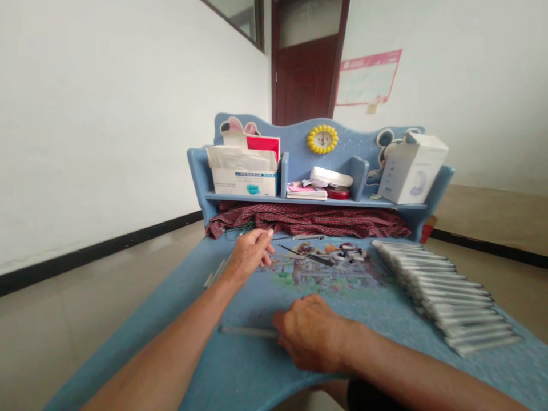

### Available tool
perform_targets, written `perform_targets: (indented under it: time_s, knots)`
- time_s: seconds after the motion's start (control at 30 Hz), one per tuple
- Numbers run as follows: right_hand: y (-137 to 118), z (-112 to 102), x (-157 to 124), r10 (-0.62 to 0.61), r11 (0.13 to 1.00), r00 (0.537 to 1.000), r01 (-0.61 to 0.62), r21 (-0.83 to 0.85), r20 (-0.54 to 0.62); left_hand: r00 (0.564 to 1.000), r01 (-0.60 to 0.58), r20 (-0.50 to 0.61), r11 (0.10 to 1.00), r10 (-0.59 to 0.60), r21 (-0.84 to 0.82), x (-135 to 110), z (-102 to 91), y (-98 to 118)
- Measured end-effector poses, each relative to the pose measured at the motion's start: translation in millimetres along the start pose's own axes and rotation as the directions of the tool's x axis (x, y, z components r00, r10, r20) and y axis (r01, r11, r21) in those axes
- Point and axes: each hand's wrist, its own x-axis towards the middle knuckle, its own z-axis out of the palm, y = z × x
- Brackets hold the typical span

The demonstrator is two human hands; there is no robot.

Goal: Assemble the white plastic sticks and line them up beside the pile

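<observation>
My right hand (312, 334) is closed in a fist near the front of the blue desk (240, 365). Its fingers are around one end of a thin, translucent pen-like tube (248, 331), which points left along the desktop. Farther back, my left hand (252, 251) has thumb and forefinger pinched together and the other fingers curled. Whatever lies in that pinch is too small to make out. Beside the left wrist are a few similar clear tubes (216, 274), partly hidden by the forearm. A large stack of pen-like tubes (445, 297) with dark ends lies at the right.
Small loose parts (349, 253) and a dark slim tool (319, 260) lie mid-desk. Behind them a red checked cloth (312, 220) is bunched under the shelf (308, 201). The shelf bears a mask box (244, 180), a white carton (409, 171) and a red tin (338, 194).
</observation>
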Motion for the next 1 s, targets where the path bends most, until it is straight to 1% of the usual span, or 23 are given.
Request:
perform_targets:
  time_s: [0.07, 0.13, 0.23, 0.3, 0.37, 0.4, 0.43, 0.47, 0.53, 0.57, 0.6, 0.63, 0.7, 0.77, 0.8, 0.93, 1.0]
  knots:
    - [15, -1, -6, 0.085, 0.996, 0.996, -0.085, 0.002, -0.019, 1.000, 0.003, -0.008, 1.000, -0.003, 0.014, 0, -1.4, 2]
    - [31, 0, -10, 0.201, 0.979, 0.978, -0.199, 0.034, -0.062, 1.000, 0.016, -0.006, 1.000, -0.016, 0.021, 0, -2.1, 4]
    - [50, 4, -10, 0.388, 0.917, 0.910, -0.366, 0.156, -0.148, 0.998, 0.061, -0.020, 0.998, -0.061, 0.014, -1, -2.0, 5]
    - [57, 8, -7, 0.464, 0.878, 0.866, -0.422, 0.226, -0.186, 0.992, 0.097, -0.080, 0.995, -0.096, 0.012, -1, -1.5, 4]
    - [59, 11, -3, 0.498, 0.860, 0.839, -0.446, 0.249, -0.220, 0.980, 0.116, -0.163, 0.993, -0.114, 0.005, -1, -0.9, 3]
    - [59, 13, 0, 0.509, 0.855, 0.827, -0.454, 0.249, -0.241, 0.973, 0.131, -0.188, 0.991, -0.130, -0.011, -1, -0.5, 3]
    - [59, 14, 2, 0.517, 0.852, 0.815, -0.461, 0.250, -0.261, 0.970, 0.156, -0.182, 0.987, -0.161, -0.046, -1, -0.1, 4]
    - [57, 14, 5, 0.525, 0.848, 0.804, -0.466, 0.252, -0.281, 0.969, 0.194, -0.137, 0.976, -0.206, -0.096, -2, 0.4, 4]
    - [55, 15, 10, 0.531, 0.845, 0.788, -0.467, 0.260, -0.311, 0.953, 0.302, 0.047, 0.930, -0.299, -0.210, -4, 1.3, 5]
    - [53, 15, 13, 0.527, 0.848, 0.787, -0.461, 0.263, -0.321, 0.934, 0.353, 0.148, 0.899, -0.325, -0.257, -5, 1.7, 5]
    - [52, 15, 15, 0.518, 0.853, 0.790, -0.450, 0.264, -0.328, 0.915, 0.392, 0.225, 0.871, -0.335, -0.295, -6, 1.9, 5]
    - [50, 15, 17, 0.508, 0.859, 0.794, -0.439, 0.264, -0.333, 0.902, 0.414, 0.270, 0.850, -0.336, -0.326, -6, 1.9, 5]
    - [48, 17, 20, 0.483, 0.872, 0.810, -0.411, 0.266, -0.333, 0.905, 0.412, 0.271, 0.832, -0.327, -0.372, -6, 1.8, 4]
    - [47, 18, 21, 0.465, 0.880, 0.824, -0.390, 0.273, -0.323, 0.919, 0.385, 0.245, 0.838, -0.309, -0.387, -6, 2.1, 5]
    - [46, 18, 22, 0.463, 0.880, 0.828, -0.386, 0.277, -0.317, 0.921, 0.378, 0.250, 0.843, -0.300, -0.383, -7, 2.5, 7]
    - [45, 16, 22, 0.474, 0.870, 0.834, -0.394, 0.298, -0.282, 0.896, 0.401, 0.342, 0.844, -0.282, -0.356, -12, 5.8, 14]
    - [48, 13, 20, 0.470, 0.868, 0.848, -0.395, 0.302, -0.243, 0.898, 0.393, 0.350, 0.845, -0.267, -0.362, -13, 6.3, 16]
